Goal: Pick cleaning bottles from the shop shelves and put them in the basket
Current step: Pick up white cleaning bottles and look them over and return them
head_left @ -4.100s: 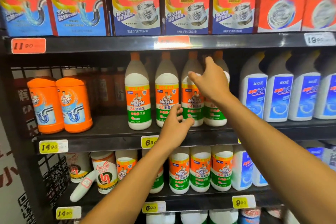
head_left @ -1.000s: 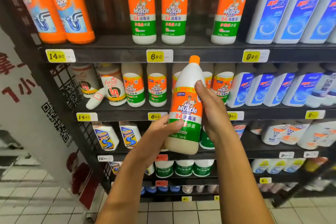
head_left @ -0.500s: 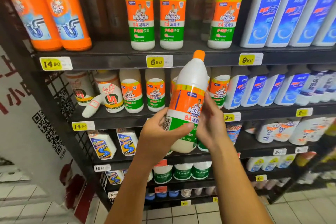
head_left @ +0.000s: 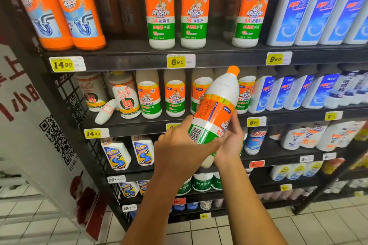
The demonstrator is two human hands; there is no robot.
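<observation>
1. The floor [head_left: 298,230] was pale square tile, running under a black metal shelf unit [head_left: 123,61] that filled most of the view, with a white wall panel [head_left: 29,125] bearing red characters and a QR code on the left.
2. Yellow price tags [head_left: 176,61] were clipped along the shelf edges.
3. The top visible shelf held two orange drain-cleaner bottles [head_left: 77,10] at the left, three white Mr Muscle bottles [head_left: 161,10] in the middle and white bottles with blue labels [head_left: 294,12] at the right.
4. On the shelf below stood more Mr Muscle bottles [head_left: 149,95], two Farcent tubs [head_left: 126,99] at the left with a small white bottle [head_left: 104,113] lying tilted against them, and further blue-labelled bottles [head_left: 282,91] to the right.
5. Lower shelves carried angled white drain-cleaner bottles [head_left: 116,154] and green-labelled bottles [head_left: 203,184], partly blurred.
6. The picked bottle [head_left: 217,109], white with an orange cap and an orange-and-green label, was held near the camera in front of the middle shelves, tilted with its cap up and to the right, barcode facing left.
7. The left hand [head_left: 179,151] gripped its lower body, fingers wrapped round it.
8. The right hand [head_left: 232,141] held the bottle's right side, its fingers curled against the label.
</observation>
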